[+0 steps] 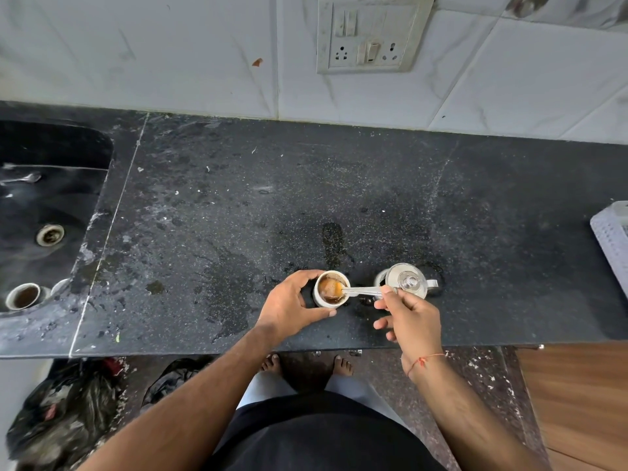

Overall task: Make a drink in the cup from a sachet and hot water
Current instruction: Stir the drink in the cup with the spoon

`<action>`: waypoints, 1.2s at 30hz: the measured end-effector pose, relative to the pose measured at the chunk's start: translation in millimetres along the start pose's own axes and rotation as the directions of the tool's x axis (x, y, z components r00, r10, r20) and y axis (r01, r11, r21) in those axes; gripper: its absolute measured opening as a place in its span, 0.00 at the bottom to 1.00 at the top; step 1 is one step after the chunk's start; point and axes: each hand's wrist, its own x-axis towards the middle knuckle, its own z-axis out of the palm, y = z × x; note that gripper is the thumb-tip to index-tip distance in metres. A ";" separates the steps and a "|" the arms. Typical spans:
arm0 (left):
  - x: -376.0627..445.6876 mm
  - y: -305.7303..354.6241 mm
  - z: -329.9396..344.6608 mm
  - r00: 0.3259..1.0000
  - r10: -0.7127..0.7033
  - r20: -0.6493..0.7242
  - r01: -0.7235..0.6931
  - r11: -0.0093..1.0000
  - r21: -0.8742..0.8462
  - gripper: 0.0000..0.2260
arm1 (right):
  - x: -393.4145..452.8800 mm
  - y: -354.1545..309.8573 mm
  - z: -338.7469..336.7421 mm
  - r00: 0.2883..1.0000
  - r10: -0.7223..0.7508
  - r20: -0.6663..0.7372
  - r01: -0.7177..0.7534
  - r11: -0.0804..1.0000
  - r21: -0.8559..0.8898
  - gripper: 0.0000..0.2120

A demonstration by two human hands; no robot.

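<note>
A small white cup (319, 299) holding brown liquid stands near the front of the black counter (238, 198). My left hand (292, 305) curls round the cup from its left side. A steel spoon (360, 292) lies across the cup's rim with its bowl in the liquid. My right hand (409, 317) pinches the spoon's handle just right of the cup. A steel kettle (407, 283) with a knobbed lid stands right behind that hand. No sachet shows in view.
A dark sink (44, 185) sits at the left with a used cup (23, 296) and a spoon (23, 179) in it. Wet patches mark the counter. A white perforated basket (611, 236) is at the right edge. A wall socket (370, 35) is above.
</note>
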 end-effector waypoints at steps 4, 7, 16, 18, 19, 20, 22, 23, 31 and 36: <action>0.2 -0.5 0.2 1.000 -0.004 0.006 0.005 1.000 -0.012 0.34 | -2.8 -2.8 -0.8 1.000 0.024 -0.004 -0.024 1.000 0.017 0.08; -1.2 2.1 -1.4 1.000 0.005 0.004 -0.005 1.000 0.005 0.33 | -4.1 -2.2 -2.4 0.999 0.037 -0.006 -0.037 0.999 0.028 0.07; -4.1 6.0 -3.2 1.000 -0.009 0.005 0.009 1.000 -0.002 0.33 | -6.2 -1.1 -12.2 0.999 0.051 -0.015 -0.050 0.997 0.061 0.08; -4.3 6.8 -3.8 1.000 -0.004 0.004 0.004 1.000 0.007 0.33 | -6.3 -3.5 -14.1 0.999 0.041 -0.015 -0.040 0.997 0.062 0.09; -4.7 7.3 -4.1 1.000 -0.001 0.004 0.001 1.000 0.010 0.34 | -6.5 -4.8 -15.1 0.999 0.032 -0.015 -0.031 0.998 0.062 0.09; -5.0 8.0 -4.5 1.000 0.001 0.003 -0.001 1.000 0.013 0.34 | -6.8 -6.4 -15.9 1.000 0.018 -0.014 -0.017 0.998 0.062 0.09; -5.4 9.2 -5.3 1.000 0.001 0.001 -0.001 1.000 0.025 0.34 | -7.8 -9.7 -17.1 1.000 -0.022 -0.014 0.023 0.998 0.056 0.10; -5.4 9.6 -5.5 1.000 0.001 0.000 -0.001 1.000 0.030 0.34 | -8.5 -11.3 -17.5 0.999 -0.047 -0.013 0.047 0.998 0.049 0.09; -4.8 8.4 -4.6 1.000 -0.001 0.000 0.001 0.999 0.043 0.34 | -17.3 -20.1 -24.3 0.927 -0.376 0.001 0.366 0.901 -0.234 0.09; -4.5 8.4 -4.2 1.000 -0.001 -0.006 0.001 0.999 0.052 0.35 | -25.4 -25.4 -30.1 0.761 -0.645 0.067 0.626 0.704 -0.336 0.07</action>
